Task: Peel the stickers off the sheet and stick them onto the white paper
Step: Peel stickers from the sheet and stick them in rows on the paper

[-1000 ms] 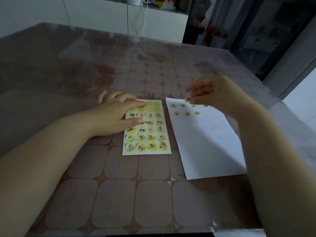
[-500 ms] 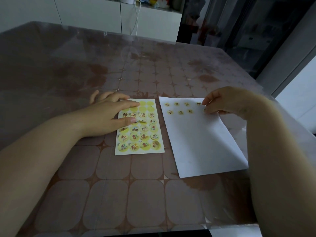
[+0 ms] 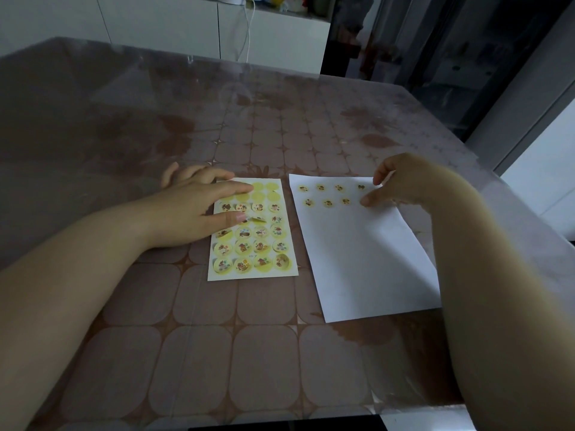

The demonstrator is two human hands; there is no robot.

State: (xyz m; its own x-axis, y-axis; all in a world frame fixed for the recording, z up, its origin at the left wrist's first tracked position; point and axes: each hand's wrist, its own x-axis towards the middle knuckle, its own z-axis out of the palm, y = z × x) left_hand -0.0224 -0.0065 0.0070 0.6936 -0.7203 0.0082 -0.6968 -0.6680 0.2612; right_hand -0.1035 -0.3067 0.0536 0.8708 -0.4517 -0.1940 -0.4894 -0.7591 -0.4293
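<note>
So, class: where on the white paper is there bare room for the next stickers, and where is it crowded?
Bare: the white paper from below the two sticker rows down to its near edge. Crowded: its far edge, where those rows and the right hand sit.

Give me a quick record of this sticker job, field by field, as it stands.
sticker sheet: flat on table, far circles bare
white paper: beside sheet, seven stickers visible in two far rows
left hand: fingers straight, pressing the sheet
right hand: touching paper's far corner, holds nothing visible
half-peeled sticker: curled up by left thumb
</note>
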